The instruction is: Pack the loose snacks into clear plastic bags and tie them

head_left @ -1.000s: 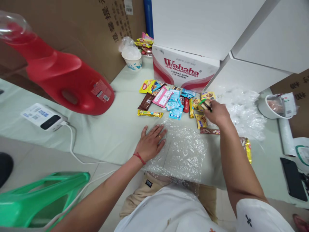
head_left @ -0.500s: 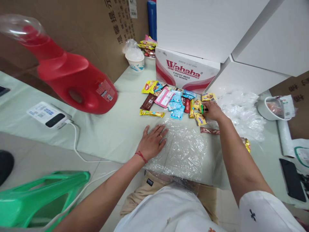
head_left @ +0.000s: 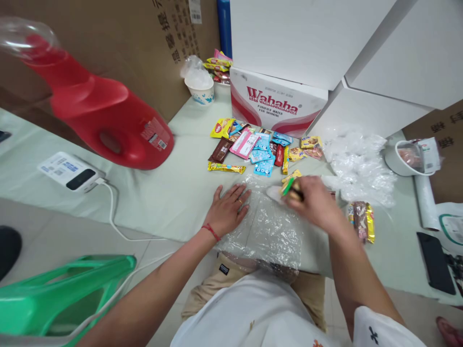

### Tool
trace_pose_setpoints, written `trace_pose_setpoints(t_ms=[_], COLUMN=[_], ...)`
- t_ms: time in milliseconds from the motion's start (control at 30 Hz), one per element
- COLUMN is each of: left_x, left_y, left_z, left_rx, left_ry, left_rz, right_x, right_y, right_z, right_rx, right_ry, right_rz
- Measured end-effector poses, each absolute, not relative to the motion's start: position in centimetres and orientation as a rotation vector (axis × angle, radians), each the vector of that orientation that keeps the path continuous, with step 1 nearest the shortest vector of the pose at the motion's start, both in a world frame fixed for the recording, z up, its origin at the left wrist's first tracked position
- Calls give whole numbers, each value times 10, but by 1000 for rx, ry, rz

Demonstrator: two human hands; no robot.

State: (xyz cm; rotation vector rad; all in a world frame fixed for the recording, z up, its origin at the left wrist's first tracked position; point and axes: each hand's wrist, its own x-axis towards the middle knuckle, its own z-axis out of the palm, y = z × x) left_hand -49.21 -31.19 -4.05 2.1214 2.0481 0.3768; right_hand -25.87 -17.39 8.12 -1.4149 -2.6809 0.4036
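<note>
My left hand [head_left: 227, 211] lies flat, fingers apart, on the left edge of a clear plastic sheet [head_left: 269, 231] at the table's front. My right hand [head_left: 314, 201] is closed around a small green-and-dark snack packet [head_left: 289, 187], held over the sheet's upper right; it is smeared by motion, so its print cannot be read. A yellow packet [head_left: 292, 176] lies just behind it. Beyond both hands is a loose pile of snacks, including a yellow bar [head_left: 226, 167], a brown packet [head_left: 220, 150], a pink packet [head_left: 245, 143] and blue sachets [head_left: 265, 166].
Crumpled clear plastic [head_left: 358, 164] and a wrapped snack bundle [head_left: 361, 221] lie on the right, near a white bowl [head_left: 396, 161] and a phone [head_left: 436, 262]. A Wahaha carton [head_left: 280, 103] stands behind. Leftward are a red jug [head_left: 119, 127], a cabled white device [head_left: 70, 171] and a green stool [head_left: 36, 299].
My right hand has moved from the pile toward me, carrying the green-and-dark packet over the plastic sheet. The bundle on the right has come into fuller view. My left hand stays put.
</note>
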Motion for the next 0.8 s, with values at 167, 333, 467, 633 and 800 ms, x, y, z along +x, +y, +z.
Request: trace_pose_setpoints(t_ms=[167,333,467,633,800], left_x=[-491,-490,-490,-490,-489], left_y=[-311,-311,-311,-310,-311], left_z=[-42,-42,-43,-44,-43], left_rx=[2137,2144,2143,2144,2155], left_ry=[2056,2068,2072,2079,2077], left_rz=[397,403,403,405,411], right_x=[-291,-282,-256,-265,-309], right_y=[-246,-259,-233,-197,-201], right_z=[36,1,0,5,9], right_rx=[-1177,-1094,-1090,-1258,-1206], right_ry=[-2957,-2802,-2466,-2272,-2799], right_rz=[493,538,816,671,542])
